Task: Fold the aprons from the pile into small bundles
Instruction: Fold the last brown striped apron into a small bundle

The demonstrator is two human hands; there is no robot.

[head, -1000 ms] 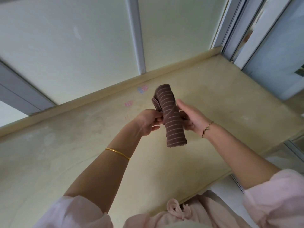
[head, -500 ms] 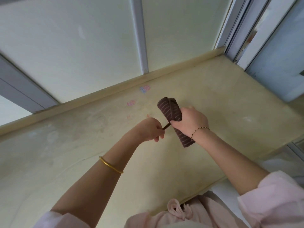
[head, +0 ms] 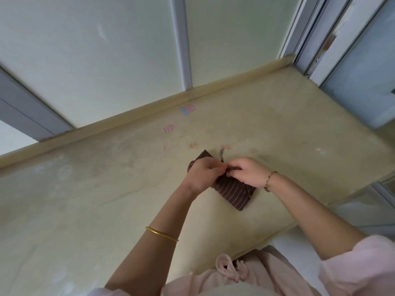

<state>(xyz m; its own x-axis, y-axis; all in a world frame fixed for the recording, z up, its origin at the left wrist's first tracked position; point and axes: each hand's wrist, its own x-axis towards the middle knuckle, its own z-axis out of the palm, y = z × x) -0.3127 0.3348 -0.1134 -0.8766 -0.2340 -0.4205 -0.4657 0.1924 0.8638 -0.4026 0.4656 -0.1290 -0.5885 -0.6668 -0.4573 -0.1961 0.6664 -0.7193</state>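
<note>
A brown apron with thin pale stripes (head: 234, 192) is rolled into a small bundle and lies slantwise on the beige counter (head: 106, 199). My left hand (head: 203, 173) covers its upper end, fingers curled over the cloth. My right hand (head: 249, 173) sits over the bundle's middle, and its fingertips pinch the fabric where both hands meet. A thin dark strap end (head: 222, 155) sticks up just beyond the hands. The bundle's lower end pokes out below my right wrist.
The counter runs back to a raised beige ledge (head: 192, 92) under pale wall panels. Small pink and blue stickers (head: 187, 109) mark the surface beyond the hands. A window frame (head: 320, 50) stands at the right. The counter's front edge is close to my body.
The bundle came down from mid-air onto the counter. My right hand shifted from gripping its side to pinching the top, and my left hand closed over the upper end.
</note>
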